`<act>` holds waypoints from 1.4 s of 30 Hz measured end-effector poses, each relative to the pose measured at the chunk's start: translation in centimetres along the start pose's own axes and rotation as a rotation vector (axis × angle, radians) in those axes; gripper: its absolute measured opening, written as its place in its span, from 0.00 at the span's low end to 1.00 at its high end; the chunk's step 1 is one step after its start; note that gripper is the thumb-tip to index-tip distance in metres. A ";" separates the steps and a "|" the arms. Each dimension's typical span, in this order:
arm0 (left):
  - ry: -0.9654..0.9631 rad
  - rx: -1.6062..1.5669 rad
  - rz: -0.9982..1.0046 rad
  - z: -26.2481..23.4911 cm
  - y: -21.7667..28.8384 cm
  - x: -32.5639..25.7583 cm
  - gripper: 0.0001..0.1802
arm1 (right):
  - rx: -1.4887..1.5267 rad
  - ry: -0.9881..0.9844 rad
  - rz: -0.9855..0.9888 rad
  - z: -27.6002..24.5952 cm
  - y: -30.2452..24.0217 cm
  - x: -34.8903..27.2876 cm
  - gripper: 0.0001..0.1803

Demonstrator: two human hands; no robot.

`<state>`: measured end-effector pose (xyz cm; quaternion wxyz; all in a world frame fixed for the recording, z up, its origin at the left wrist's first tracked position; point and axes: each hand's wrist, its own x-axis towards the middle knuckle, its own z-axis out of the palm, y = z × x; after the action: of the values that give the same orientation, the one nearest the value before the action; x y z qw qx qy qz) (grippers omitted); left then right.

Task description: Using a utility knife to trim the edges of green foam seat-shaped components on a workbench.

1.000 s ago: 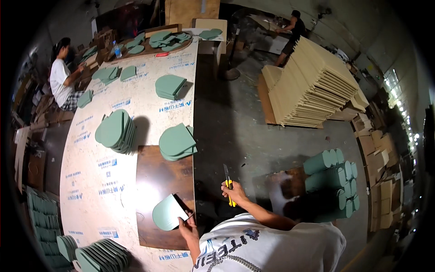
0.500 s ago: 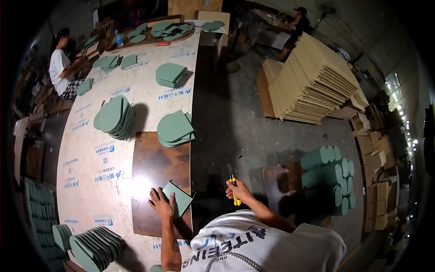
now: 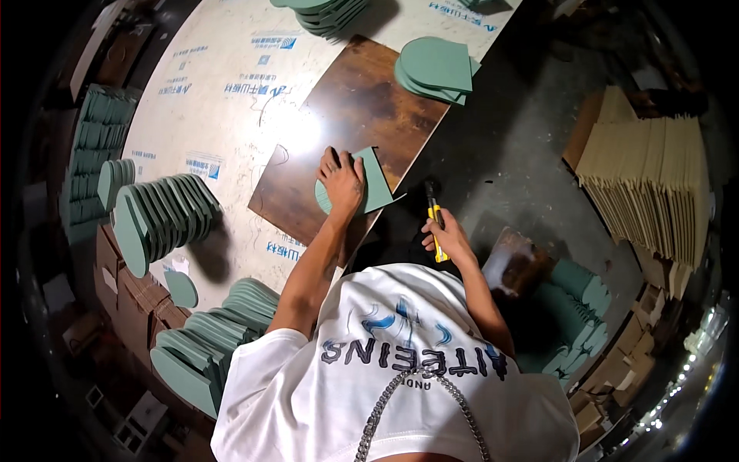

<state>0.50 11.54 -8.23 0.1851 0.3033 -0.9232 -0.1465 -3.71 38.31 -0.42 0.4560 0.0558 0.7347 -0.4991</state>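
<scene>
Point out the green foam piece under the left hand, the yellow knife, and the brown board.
green foam piece (image 3: 377, 185), head view, its bare straight-edged half
yellow knife (image 3: 436, 223), head view, handle
brown board (image 3: 362, 92), head view, bare top

Pale worktop (image 3: 231, 115) with dark wood board (image 3: 346, 100) on it. Stack of green rounded panels (image 3: 437, 69) at board's far corner. Green panels standing in rows (image 3: 158, 215) at left edge. Tan boards stacked upright (image 3: 654, 185) on floor, right.
</scene>
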 end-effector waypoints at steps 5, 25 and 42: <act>-0.015 0.033 -0.027 -0.1 0.7 -1.2 0.20 | -0.351 -0.054 -0.053 2.9 -2.7 -0.3 0.16; -0.031 -0.002 -0.083 -0.2 2.4 -3.0 0.19 | -0.811 -0.246 0.163 4.4 -6.8 -1.1 0.20; -0.092 0.028 -0.119 0.2 2.4 -3.5 0.20 | -0.836 -0.133 0.047 5.0 -1.5 1.3 0.23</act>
<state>1.85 15.53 -8.36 0.1294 0.3532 -0.9130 -0.1582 -2.23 33.17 -0.79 0.4972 -0.1493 0.8414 -0.1503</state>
